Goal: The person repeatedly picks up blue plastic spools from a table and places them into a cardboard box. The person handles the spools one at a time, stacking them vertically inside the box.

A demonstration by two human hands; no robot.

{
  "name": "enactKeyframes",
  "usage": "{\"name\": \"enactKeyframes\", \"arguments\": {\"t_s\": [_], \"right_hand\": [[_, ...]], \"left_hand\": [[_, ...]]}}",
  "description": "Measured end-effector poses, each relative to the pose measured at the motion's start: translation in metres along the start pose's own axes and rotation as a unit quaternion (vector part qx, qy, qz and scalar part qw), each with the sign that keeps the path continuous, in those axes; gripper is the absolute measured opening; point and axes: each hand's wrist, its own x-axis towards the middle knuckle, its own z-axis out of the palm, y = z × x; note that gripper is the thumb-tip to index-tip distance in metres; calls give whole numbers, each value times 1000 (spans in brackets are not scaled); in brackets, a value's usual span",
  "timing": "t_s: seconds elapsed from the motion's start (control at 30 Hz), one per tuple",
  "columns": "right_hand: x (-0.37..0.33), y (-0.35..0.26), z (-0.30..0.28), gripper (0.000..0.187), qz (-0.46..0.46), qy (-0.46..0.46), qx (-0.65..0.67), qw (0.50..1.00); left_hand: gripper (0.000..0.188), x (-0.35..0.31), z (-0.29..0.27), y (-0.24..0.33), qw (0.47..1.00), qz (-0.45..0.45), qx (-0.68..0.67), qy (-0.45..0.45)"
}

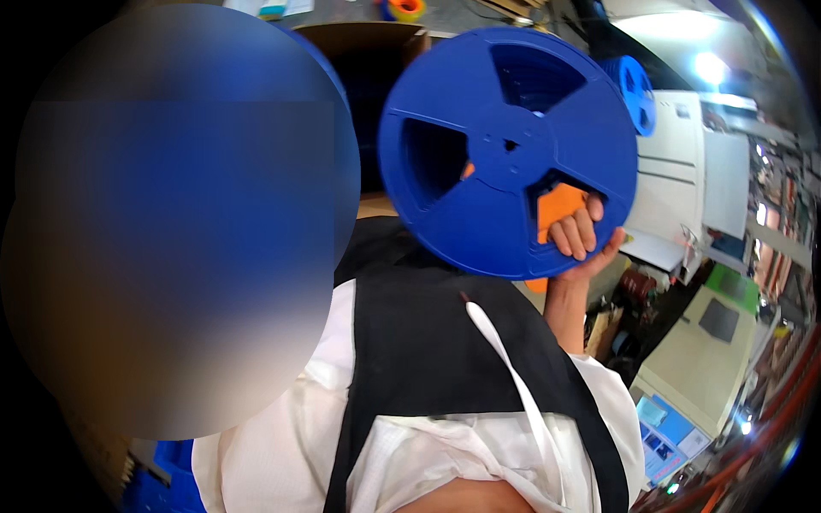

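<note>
A large blue plastic reel point(505, 209) with a small centre hole and three cut-out windows is held up in front of my chest. My right hand point(577, 235) is closed on its lower right part, with several fingers curling through one window and others at the rim. Something orange point(558, 208) shows through that window, behind the reel; its kind I cannot make out. My left hand is not visible; a big blurred patch covers the left of the view. At the patch's upper edge a curved blue rim point(323, 61) peeks out.
Behind the reel stands an open cardboard box point(410, 38). A smaller-looking blue reel point(634, 96) is at the upper right, near a white cabinet point(667, 145). An orange ring-shaped roll point(405, 8) lies at the far edge. A pale machine with a green part point(731, 286) stands at the right.
</note>
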Motion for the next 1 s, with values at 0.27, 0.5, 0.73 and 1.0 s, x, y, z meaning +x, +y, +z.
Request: {"name": "enactKeyframes", "arguments": {"t_s": [0.27,0.5,0.73,1.0], "right_hand": [[13,-2,12,37,-4,22,31,999],[29,41,27,37,69,65,-112,989],[34,91,63,47,218,99,-286,928],[40,67,60,51,206,164,-270,926]], "left_hand": [[74,-3,11,-6,978,-11,189,83],[88,34,62,-103,917,-139,363,91],[63,42,71,-162,928,-104,358,8],[65,36,68,-103,989,-115,88,-36]]}}
